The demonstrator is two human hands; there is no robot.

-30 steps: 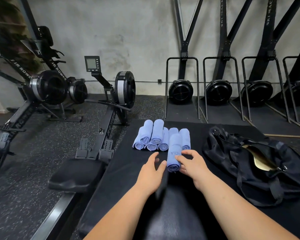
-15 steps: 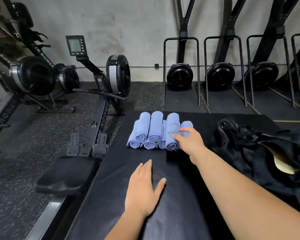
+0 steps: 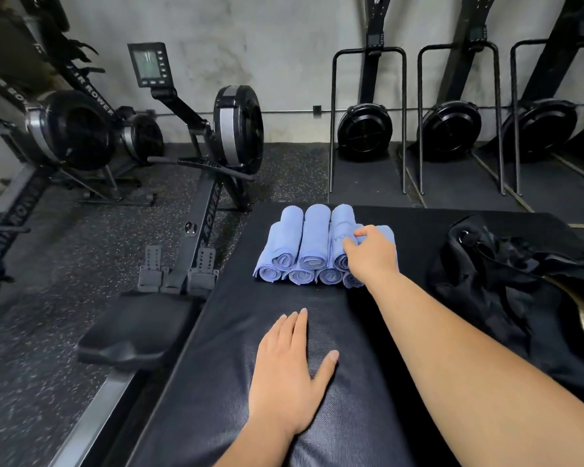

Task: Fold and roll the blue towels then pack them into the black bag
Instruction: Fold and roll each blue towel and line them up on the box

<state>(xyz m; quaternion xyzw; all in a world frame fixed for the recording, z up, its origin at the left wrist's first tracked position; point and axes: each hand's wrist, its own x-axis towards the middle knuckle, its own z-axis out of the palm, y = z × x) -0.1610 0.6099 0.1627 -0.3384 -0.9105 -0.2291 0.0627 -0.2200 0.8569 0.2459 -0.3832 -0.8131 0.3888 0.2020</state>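
Blue towel rolls stacked far-centre on mat; rolling looks done. My right hand curls round top right roll; left hand flat, fingers straight. Black bag lies right; packing apparently not begun.

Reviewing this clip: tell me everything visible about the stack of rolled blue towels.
The stack of rolled blue towels is light blue, soft-looking cloth. It seems to be seven tight rolls in two layers, four below and three on top, with the spiral ends facing the camera. It sits on the black padded bench, left of the black bag and not touching it. The right hand curls its fingers over the top right roll, which bears faint lettering.
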